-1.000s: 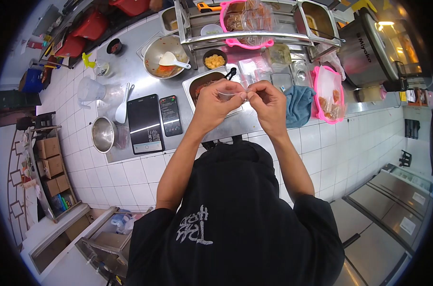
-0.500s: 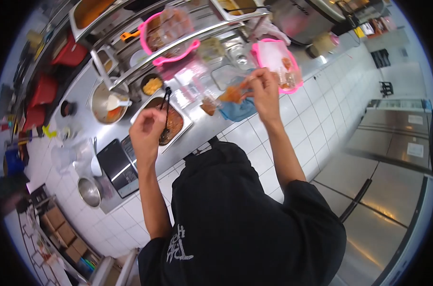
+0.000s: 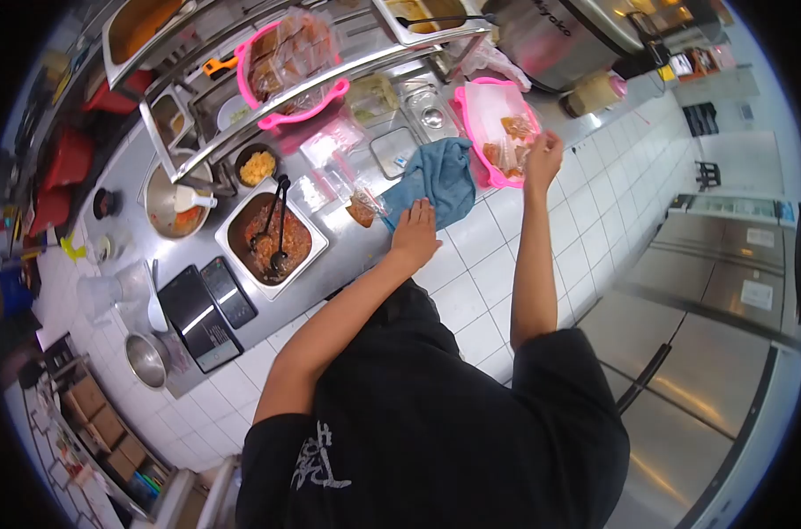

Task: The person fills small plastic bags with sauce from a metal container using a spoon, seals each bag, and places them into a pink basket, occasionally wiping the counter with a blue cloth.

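My left hand (image 3: 415,236) lies with its fingers stretched out on the near edge of a crumpled blue cloth (image 3: 440,183). Just left of its fingertips, a small clear plastic bag of orange-brown sauce (image 3: 361,212) rests on the steel counter. My right hand (image 3: 543,160) is at the right rim of a pink basket (image 3: 461,115), its fingers curled. Whatever those fingers hold, if anything, is hidden. Inside the basket are several filled sauce bags (image 3: 517,128) on a white lining.
A steel pan of chunky red-brown sauce (image 3: 288,231) with two black ladles stands left, beside black scales (image 3: 198,317). Behind are a bowl of yellow pieces (image 3: 258,167), a pot (image 3: 158,187) and flat plastic bags (image 3: 332,137). A shelf (image 3: 286,104) overhangs the counter.
My right hand has moved right from above the cloth to the pink basket; the sauce bag it held no longer hangs from it. My left hand has gone from the sauce pan onto the cloth.
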Tool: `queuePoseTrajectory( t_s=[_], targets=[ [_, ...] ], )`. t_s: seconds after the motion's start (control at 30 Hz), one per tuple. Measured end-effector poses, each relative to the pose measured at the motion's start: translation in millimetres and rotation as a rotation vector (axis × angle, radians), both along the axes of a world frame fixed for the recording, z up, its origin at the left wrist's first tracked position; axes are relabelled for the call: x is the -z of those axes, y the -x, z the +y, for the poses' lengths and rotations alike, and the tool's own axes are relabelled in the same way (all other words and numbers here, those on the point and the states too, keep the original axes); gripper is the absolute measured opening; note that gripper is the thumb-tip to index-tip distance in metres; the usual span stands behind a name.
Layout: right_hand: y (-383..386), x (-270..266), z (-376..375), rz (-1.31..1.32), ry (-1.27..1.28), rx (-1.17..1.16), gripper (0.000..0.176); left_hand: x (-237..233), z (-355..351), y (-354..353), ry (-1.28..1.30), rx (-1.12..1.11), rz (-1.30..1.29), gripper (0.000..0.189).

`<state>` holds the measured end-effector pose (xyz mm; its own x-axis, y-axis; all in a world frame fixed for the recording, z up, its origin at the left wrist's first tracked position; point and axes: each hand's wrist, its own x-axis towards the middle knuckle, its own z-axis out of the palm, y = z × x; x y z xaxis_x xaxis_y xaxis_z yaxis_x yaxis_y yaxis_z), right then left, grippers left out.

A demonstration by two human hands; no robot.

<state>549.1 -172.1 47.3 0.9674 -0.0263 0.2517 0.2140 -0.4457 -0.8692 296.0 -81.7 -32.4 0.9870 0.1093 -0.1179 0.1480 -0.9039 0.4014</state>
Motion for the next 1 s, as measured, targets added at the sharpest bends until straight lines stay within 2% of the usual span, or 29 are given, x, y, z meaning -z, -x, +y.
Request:
queuePoseTrajectory(
  t_s=[0.03, 0.07, 0.1, 0.13, 0.17, 0.23, 0.3, 0.37, 0.4, 0.43, 0.5, 0.57, 0.6, 0.63, 0.67, 0.7, 0.77, 0.8, 0.87, 0.9, 0.97, 1.0],
  targets=[
    [13.3, 15.7, 0.4, -0.039, 0.153, -0.220, 0.029, 16.7, -5.4, -4.5, -0.262, 0.030, 0.137, 0.083],
    [27.8, 35.2, 1.4, -0.077, 0.300, -0.444, 0.025, 28.4, -12.2, -7.2, -0.259, 0.005, 0.155, 0.083],
    [57.8, 44.9, 11.6, -0.113, 0.238, -0.627, 0.022, 38.7, -19.6, -7.9, -0.335, -0.030, 0.131, 0.085],
    [86.3, 61.1, 16.4, -0.186, 0.327, -0.708, 0.027, 44.1, -22.9, -6.0, -0.416, -0.053, 0.105, 0.087],
    [106.8, 77.5, 15.5, -0.172, 0.318, -0.718, 0.027, 39.0, -20.1, -4.3, -0.419, -0.057, 0.124, 0.087],
    [133.9, 102.5, 16.8, -0.409, 0.582, -0.689, 0.032, 26.4, -10.9, -5.7, -0.352, 0.070, 0.216, 0.077],
    [129.1, 106.4, 19.9, -0.378, 0.539, -0.715, 0.032, 33.8, -18.6, 0.3, -0.394, 0.036, 0.220, 0.069],
    [124.0, 100.7, 15.2, -0.206, 0.536, -0.748, 0.026, 31.5, -31.3, 15.8, -0.429, 0.014, 0.235, 0.062],
    [122.3, 99.3, 17.9, -0.294, 0.545, -0.718, 0.015, 18.8, -34.3, 22.4, -0.470, 0.040, 0.311, 0.057],
    [118.9, 89.4, 22.3, -0.297, 0.536, -0.726, 0.015, 14.8, -34.5, 26.9, -0.513, 0.063, 0.379, 0.053],
    [108.2, 64.5, 31.7, 0.030, 0.794, -0.827, 0.017, 3.9, -20.7, 36.9, -0.501, 0.036, 0.303, 0.047],
    [109.5, 47.2, 56.5, -0.032, 0.777, -0.857, 0.020, -31.0, 7.8, 47.6, 0.059, 0.108, 0.285, 0.034],
    [118.8, 37.9, 78.2, -0.127, 0.679, -0.908, 0.021, -42.5, 16.9, 58.4, 0.058, 0.096, 0.284, 0.034],
    [129.5, 34.8, 99.8, -0.220, 0.577, -0.954, 0.022, -52.4, 24.3, 71.3, 0.211, 0.010, 0.138, 0.028],
    [140.5, 39.0, 120.3, -0.224, 0.589, -1.048, 0.023, -62.2, 29.7, 85.9, 0.363, -0.072, -0.007, 0.025],
    [154.2, 44.6, 140.4, -0.226, 0.600, -1.138, 0.025, -72.0, 34.3, 100.1, 0.360, -0.075, -0.004, 0.025],
    [192.7, 60.4, 173.8, -0.466, 0.958, -1.020, 0.025, -89.6, 42.4, 128.5, 0.546, -0.307, -0.127, 0.028],
    [196.3, 68.9, 185.1, -0.468, 0.951, -1.025, 0.025, -95.3, 47.6, 143.6, 0.541, -0.313, -0.125, 0.028],
    [202.7, 84.0, 207.4, -0.313, 1.213, -1.084, 0.025, -104.0, 57.0, 176.5, 0.614, -0.427, -0.119, 0.039],
    [200.6, 87.2, 214.0, -0.326, 1.210, -1.097, 0.025, -106.7, 60.7, 193.6, 0.610, -0.443, -0.125, 0.039],
    [185.7, 91.4, 215.5, -0.336, 1.193, -1.145, 0.031, -109.9, 60.2, 227.0, 0.778, -0.700, -0.134, 0.050],
    [182.5, 81.7, 213.7, -0.340, 1.210, -1.160, 0.031, -111.6, 58.2, 241.7, 0.785, -0.720, -0.140, 0.050]
  ],
)
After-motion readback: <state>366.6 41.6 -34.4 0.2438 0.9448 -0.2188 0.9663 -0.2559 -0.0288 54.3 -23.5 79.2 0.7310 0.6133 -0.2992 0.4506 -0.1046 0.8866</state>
